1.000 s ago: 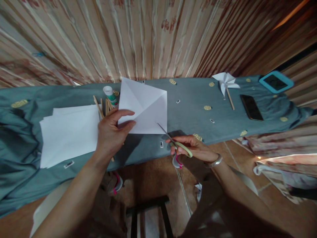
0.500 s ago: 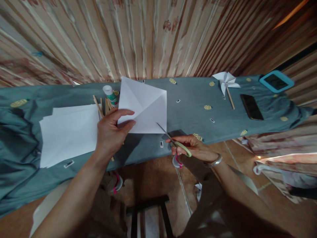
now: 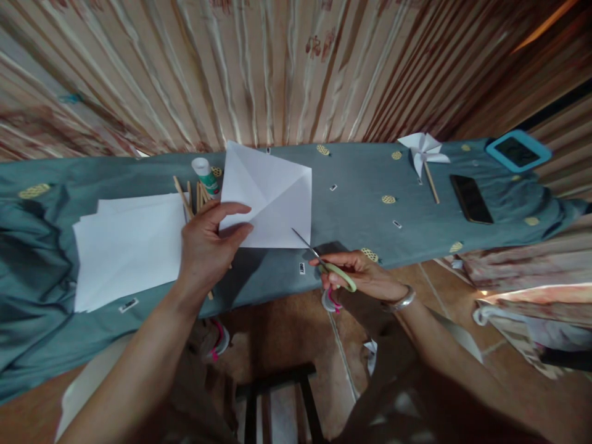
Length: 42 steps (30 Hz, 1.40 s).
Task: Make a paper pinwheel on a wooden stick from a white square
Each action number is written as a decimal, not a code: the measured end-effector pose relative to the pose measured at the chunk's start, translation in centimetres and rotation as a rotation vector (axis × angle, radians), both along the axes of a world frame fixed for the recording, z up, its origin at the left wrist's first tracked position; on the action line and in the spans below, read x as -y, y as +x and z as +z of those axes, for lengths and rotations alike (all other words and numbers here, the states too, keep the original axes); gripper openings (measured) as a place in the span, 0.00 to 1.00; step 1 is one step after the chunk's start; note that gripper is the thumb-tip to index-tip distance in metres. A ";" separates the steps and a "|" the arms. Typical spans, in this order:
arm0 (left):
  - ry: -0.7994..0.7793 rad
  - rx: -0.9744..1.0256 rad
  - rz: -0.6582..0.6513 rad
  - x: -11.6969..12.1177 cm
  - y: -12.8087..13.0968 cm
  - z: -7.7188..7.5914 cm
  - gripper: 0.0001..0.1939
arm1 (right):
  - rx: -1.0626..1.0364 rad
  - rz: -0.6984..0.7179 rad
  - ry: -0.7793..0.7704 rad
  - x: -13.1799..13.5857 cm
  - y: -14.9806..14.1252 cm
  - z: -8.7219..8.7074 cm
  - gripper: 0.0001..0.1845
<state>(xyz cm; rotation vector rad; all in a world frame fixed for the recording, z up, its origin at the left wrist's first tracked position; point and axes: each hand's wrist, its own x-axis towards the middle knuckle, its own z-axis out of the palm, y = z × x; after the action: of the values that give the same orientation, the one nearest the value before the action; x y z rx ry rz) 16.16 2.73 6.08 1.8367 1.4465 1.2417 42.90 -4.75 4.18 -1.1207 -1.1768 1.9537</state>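
Note:
A creased square sheet of white paper [image 3: 282,197] is held up over the table, with fold lines crossing near its middle. My left hand [image 3: 210,240] grips its left edge between thumb and fingers. In my right hand [image 3: 358,271] is a pair of scissors [image 3: 340,277] with light green handles. The blades point up and left and overlap the paper's lower right corner; whether they are cutting into it I cannot tell. Behind my left hand lie several thin wooden sticks [image 3: 183,196] and a glue stick [image 3: 206,177] standing upright.
A stack of white paper [image 3: 132,253] lies at the left on the grey-green tablecloth [image 3: 351,209]. Toward the right are a white paper pinwheel [image 3: 424,151] on a stick, a dark phone [image 3: 470,198] and a blue-framed device [image 3: 518,151]. A pleated curtain [image 3: 259,74] hangs behind the table.
Almost nothing differs. Both hands, the paper and the scissors keep nearly the same place, and the view has shifted very slightly.

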 end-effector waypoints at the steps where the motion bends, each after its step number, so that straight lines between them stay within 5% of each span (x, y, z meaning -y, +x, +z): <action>1: -0.001 0.003 -0.004 0.0 0.0 0.0 0.11 | -0.003 -0.002 -0.006 0.0 0.0 0.0 0.20; 42: -0.079 -0.002 -0.075 0.5 0.3 -0.3 0.10 | -0.032 0.019 0.033 -0.1 -0.1 -0.1 0.20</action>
<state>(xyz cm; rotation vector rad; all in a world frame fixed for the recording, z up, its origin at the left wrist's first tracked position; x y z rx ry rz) 16.50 2.25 5.83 1.8231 1.3944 1.1314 42.80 -4.66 4.05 -1.0614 -1.2020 1.9524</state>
